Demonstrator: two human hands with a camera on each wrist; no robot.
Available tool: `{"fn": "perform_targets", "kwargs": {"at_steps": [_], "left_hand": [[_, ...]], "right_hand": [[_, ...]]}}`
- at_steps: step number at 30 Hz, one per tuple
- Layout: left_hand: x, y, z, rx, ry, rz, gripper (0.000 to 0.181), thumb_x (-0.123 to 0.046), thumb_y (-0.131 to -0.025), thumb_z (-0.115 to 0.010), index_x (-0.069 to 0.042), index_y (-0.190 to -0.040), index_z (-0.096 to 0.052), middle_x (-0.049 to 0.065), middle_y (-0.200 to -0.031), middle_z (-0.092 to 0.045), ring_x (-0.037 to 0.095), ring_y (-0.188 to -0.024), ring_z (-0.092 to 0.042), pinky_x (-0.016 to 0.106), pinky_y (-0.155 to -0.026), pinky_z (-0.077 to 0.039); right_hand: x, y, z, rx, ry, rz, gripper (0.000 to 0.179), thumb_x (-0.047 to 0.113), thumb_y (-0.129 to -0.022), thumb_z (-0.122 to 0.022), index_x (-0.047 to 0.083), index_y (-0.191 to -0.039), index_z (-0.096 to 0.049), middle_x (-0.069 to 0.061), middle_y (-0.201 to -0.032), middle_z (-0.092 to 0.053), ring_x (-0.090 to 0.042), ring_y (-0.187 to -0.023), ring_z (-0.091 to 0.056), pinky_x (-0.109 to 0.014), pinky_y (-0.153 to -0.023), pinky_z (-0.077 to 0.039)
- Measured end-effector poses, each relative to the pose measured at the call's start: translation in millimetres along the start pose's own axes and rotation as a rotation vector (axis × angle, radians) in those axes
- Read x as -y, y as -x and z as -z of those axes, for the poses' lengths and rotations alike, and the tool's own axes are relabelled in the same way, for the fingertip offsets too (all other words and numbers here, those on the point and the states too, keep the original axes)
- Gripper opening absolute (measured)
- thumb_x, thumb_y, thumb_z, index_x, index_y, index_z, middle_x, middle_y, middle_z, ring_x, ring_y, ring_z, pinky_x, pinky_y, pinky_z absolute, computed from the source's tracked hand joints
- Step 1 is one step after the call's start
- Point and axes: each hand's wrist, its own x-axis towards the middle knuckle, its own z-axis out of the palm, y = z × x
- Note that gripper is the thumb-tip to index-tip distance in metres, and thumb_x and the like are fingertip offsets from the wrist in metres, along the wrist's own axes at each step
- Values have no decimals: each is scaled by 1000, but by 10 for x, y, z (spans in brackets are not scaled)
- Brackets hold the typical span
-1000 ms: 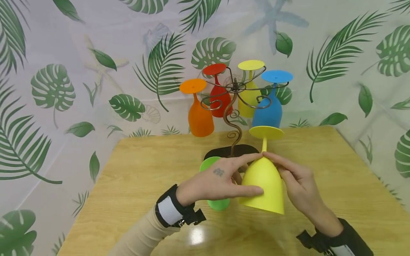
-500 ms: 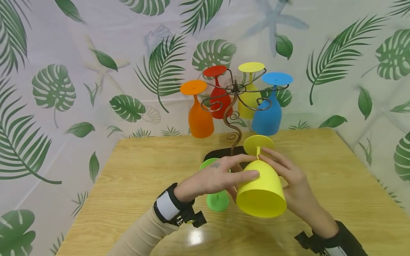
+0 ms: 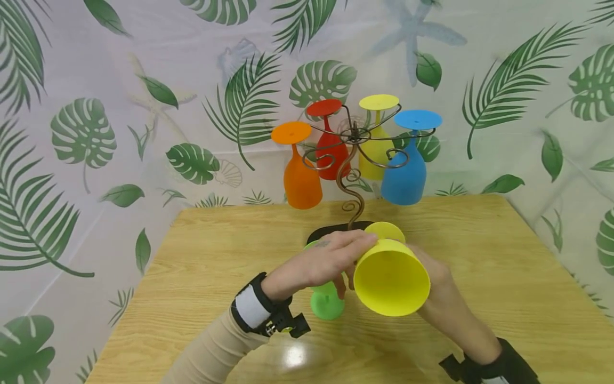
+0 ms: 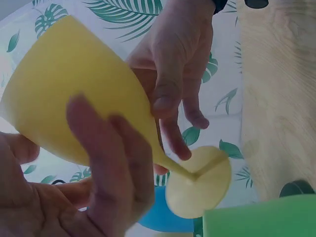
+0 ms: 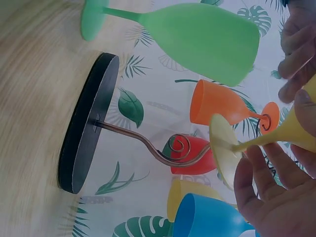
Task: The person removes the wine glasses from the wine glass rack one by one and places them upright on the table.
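Note:
A yellow wine glass (image 3: 390,290) is held above the table, tilted so its open mouth faces the head camera. My left hand (image 3: 326,260) grips its bowl from the left, thumb on the upper side near the rim. From the right, my right hand (image 3: 443,296) holds the bowl and stem; its fingers are mostly hidden behind the glass in the head view. The right wrist view shows right fingers (image 5: 256,165) under the stem, close to the foot (image 5: 223,148). Beneath my left hand a green wine glass (image 3: 328,305) stands upright on the table, partly covered.
Behind the hands stands a curly metal rack (image 3: 355,134) on a black base (image 3: 331,231). Orange (image 3: 303,184), red (image 3: 332,154), yellow (image 3: 371,160) and blue (image 3: 404,178) wine glasses hang upside down from it. A leaf-patterned cloth (image 3: 192,96) backs the wooden table (image 3: 216,250).
The held yellow glass has tipped from mouth-down to mouth toward the head camera, its foot swinging away and lower. Both hands have turned with it. The hanging glasses stay put.

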Motion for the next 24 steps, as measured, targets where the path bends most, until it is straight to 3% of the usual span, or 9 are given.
{"fn": "perform_targets", "kwargs": {"at_steps": [3,6,7,10,15,17,19,24], "left_hand": [[-13,-10,3,-85,-85,-34,45,-46,-109,-34,-18,-131,-61,5,-90,-60,19,-63,-58,31,-48,-54],[-14,-19,-2,-154,-126,-105,42,-42,-110,-35,-20,-132,-63,6,-88,-58,18,-64,-54,28,-49,-50],[-8,-23,-5,-168,-131,-136,42,-40,-110,-35,-19,-132,-64,6,-90,-59,17,-65,-53,27,-51,-50],[21,-34,-9,-190,-132,-243,41,-35,-111,-37,-13,-131,-64,7,-101,-65,18,-77,-58,26,-63,-54],[96,-53,-15,-216,-193,-395,38,-27,-110,-43,-2,-134,-61,13,-116,-70,24,-92,-66,23,-76,-58],[118,-56,-23,-234,-246,-415,39,-24,-110,-45,-2,-140,-56,11,-113,-69,20,-85,-66,22,-72,-57],[136,-57,-29,-244,-311,-414,42,-23,-109,-46,-4,-146,-51,7,-110,-69,14,-82,-64,21,-70,-55],[169,-55,-16,-244,-527,-368,62,-39,-102,-60,-9,-154,-41,1,-128,-65,8,-107,-62,21,-93,-52]], "right_hand": [[1,40,-14,19,45,-29,37,36,-106,-54,1,-107,-64,0,-90,-61,-1,-79,-53,-11,-72,-46],[3,61,-26,45,28,-60,10,14,-101,-65,7,-95,-60,9,-77,-51,0,-66,-45,-14,-60,-41],[3,70,-34,45,10,-69,10,4,-96,-69,8,-95,-61,9,-76,-51,-1,-65,-45,-15,-58,-41],[-6,98,-50,41,-55,-100,36,-21,-78,-71,5,-101,-62,7,-75,-54,-1,-62,-48,-16,-56,-43],[-26,136,-41,57,-25,-192,59,-17,-74,-80,4,-125,-61,-5,-106,-69,-1,-95,-62,-13,-80,-51],[-30,143,-40,84,17,-227,61,-12,-75,-83,5,-129,-60,-6,-115,-69,0,-104,-62,-15,-86,-52],[-48,154,-49,109,48,-243,57,-9,-77,-82,6,-127,-60,-5,-115,-70,0,-104,-63,-19,-83,-56],[-110,183,-88,153,54,-294,53,-6,-82,-80,3,-127,-55,-6,-115,-69,0,-100,-63,-30,-74,-60]]}}
